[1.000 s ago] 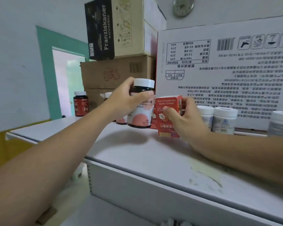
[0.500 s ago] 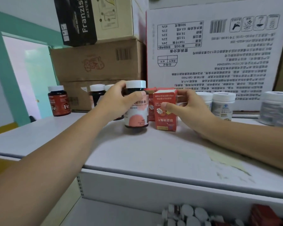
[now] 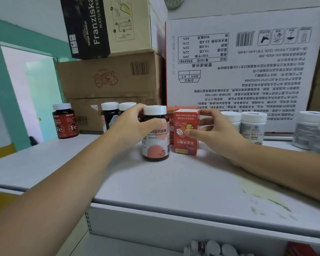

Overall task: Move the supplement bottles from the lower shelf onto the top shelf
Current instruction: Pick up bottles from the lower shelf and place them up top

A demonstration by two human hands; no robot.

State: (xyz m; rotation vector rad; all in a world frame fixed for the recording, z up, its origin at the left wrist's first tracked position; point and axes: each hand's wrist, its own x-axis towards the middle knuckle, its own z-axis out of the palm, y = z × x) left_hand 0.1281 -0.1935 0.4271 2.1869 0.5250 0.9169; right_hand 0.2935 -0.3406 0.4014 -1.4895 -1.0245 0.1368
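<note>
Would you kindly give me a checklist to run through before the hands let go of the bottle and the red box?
1. Pink-label bottle upright on the top shelf: ok.
2. Left hand grips the bottle just below its cap: ok.
3. Red box upright, pinched by the right hand: ok.
4. Bottle and box apart: cannot tell.
5. Lower shelf emptied: not ok, white-capped bottles show below.

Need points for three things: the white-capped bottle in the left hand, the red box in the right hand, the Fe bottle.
white-capped bottle [image 3: 155, 147]: head view, lower part of its label.
red box [image 3: 185, 144]: head view, front face.
Fe bottle [image 3: 65, 126]: head view, red label.
</note>
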